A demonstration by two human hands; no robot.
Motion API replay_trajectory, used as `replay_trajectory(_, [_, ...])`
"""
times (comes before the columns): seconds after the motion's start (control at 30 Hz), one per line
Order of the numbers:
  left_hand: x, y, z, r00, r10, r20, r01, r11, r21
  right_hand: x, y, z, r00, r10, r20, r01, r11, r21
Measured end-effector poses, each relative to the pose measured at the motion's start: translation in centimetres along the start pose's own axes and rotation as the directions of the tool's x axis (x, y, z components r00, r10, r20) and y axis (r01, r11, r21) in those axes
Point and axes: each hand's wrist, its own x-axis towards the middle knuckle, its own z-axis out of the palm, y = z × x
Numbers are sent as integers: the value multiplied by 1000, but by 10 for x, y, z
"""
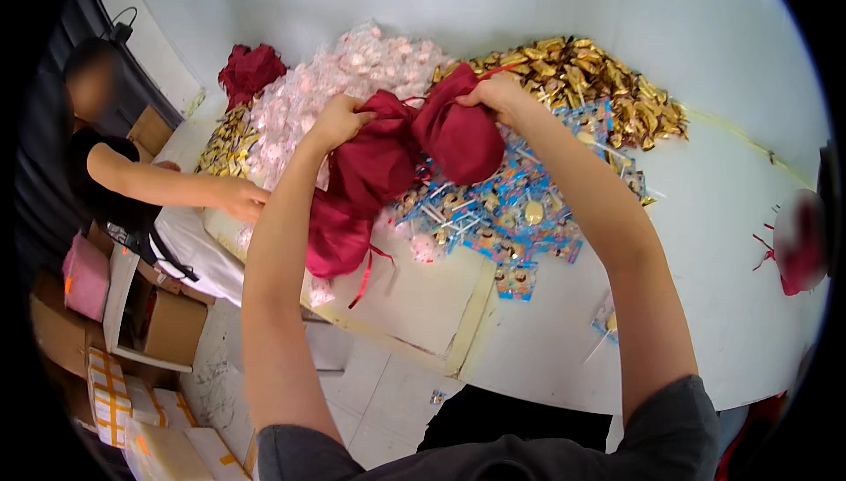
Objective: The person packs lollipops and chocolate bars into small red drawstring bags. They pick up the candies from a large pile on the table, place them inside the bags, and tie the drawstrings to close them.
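My left hand point(338, 123) pinches the top of a dark red fabric pouch point(375, 164). In my right hand point(497, 99) is a second dark red pouch point(466, 141), its rounded bottom hanging down. A red ribbon shows beside my right fingers. Below my left hand, another red pouch point(338, 233) with loose ribbon ends point(362, 276) hangs or lies at the table edge; I cannot tell which. Under the pouches spread wrapped lollipops in blue packets point(509, 197). A heap of pink-and-white wrapped sweets point(357, 58) rises behind my left hand.
Gold-wrapped sweets point(588, 78) are heaped at the back right, smaller yellow ones point(225, 144) at the left. Crumpled red fabric point(251, 74) lies behind. A co-worker's arm point(178, 187) reaches in from the left. One lollipop point(611, 319) lies near my right forearm. Boxes point(172, 329) stand left.
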Motion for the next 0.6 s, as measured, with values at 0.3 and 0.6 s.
replay_trajectory(0.3, [-94,145,-149,874,398,-278,-477,814,-332,-208,-152,-49,838,-475,269,545,712,-442])
replay_trajectory(0.6, [-260,239,-12,925,314,215,-256,931,-261,-482,-57,-115,680,-638,361,393,-99,-914])
